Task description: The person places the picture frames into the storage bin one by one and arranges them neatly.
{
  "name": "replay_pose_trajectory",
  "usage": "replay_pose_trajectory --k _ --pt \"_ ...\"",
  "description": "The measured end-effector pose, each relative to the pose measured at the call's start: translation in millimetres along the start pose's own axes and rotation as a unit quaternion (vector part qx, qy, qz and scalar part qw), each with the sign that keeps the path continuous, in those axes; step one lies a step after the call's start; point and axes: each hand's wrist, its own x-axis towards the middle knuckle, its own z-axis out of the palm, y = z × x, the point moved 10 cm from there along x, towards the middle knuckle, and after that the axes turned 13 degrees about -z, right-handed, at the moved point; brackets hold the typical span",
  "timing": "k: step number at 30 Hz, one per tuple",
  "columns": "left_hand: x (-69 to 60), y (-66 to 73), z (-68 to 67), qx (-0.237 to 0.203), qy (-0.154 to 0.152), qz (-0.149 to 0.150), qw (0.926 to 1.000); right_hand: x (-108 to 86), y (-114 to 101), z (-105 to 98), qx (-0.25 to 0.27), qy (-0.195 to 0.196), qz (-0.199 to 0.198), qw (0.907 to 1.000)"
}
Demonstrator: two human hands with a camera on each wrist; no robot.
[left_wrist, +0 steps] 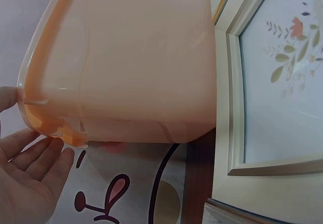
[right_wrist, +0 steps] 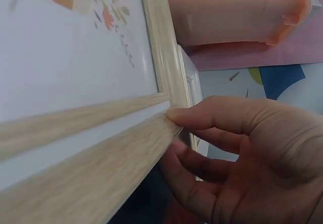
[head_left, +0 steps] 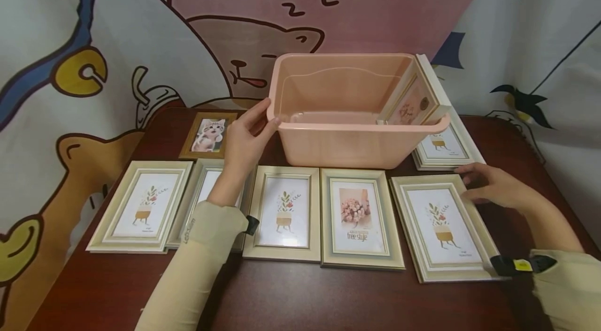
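Note:
A pink plastic bin (head_left: 349, 145) stands at the back of the table, with a cream frame (head_left: 433, 83) leaning upright inside its right end. My left hand (head_left: 247, 138) holds the bin's left front corner, thumb on the rim and fingers around the outside, as the left wrist view also shows. My right hand (head_left: 497, 187) is at the upper right corner of the rightmost front picture frame (head_left: 443, 271). In the right wrist view the thumb of my right hand (right_wrist: 242, 148) lies on that frame's (right_wrist: 101, 173) corner and the fingers curl beneath its edge.
Several cream frames lie in a row, among them a far-left one (head_left: 105, 229), a middle one (head_left: 281, 253) and a rose one (head_left: 361, 261). A brown kitten frame (head_left: 189, 144) lies behind them. More cream frames (head_left: 439, 164) lie right of the bin. A cartoon curtain hangs behind.

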Motion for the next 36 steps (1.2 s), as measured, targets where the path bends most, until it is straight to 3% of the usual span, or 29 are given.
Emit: replay_pose_trajectory --k 6,14,25,28,32,35,36 --pt "-0.1 -1.9 -0.6 0.001 0.002 -0.002 1.0 -4.1 -4.4 -3.1 0.039 0.002 -0.002 0.9992" --pt "0.8 -3.7 1.0 -0.002 0.001 -0.002 1.0 -17.7 -3.5 -19.2 0.131 0.052 -0.025 0.9897" --pt "2.6 -3.0 -0.2 -0.012 0.001 0.009 0.9999 -49.7 7.5 -50.8 0.145 0.129 -0.041 0.9802" --pt "3.7 -2.0 -1.4 -0.012 0.003 0.012 0.9998 -60.9 5.4 -61.9 0.153 0.176 -0.055 0.9709" --pt "5.4 -1.5 -3.0 -0.013 0.005 0.01 0.9998 -76.0 -3.6 -78.3 0.199 0.252 -0.094 0.9424" --pt "6.5 -1.6 -3.6 -0.013 0.002 0.006 0.9999 -85.7 -9.4 -90.3 0.198 0.286 -0.105 0.9317" --pt "6.9 -1.6 -3.9 -0.014 0.002 0.006 0.9999 -88.9 -8.9 -94.2 0.183 0.295 -0.097 0.9328"
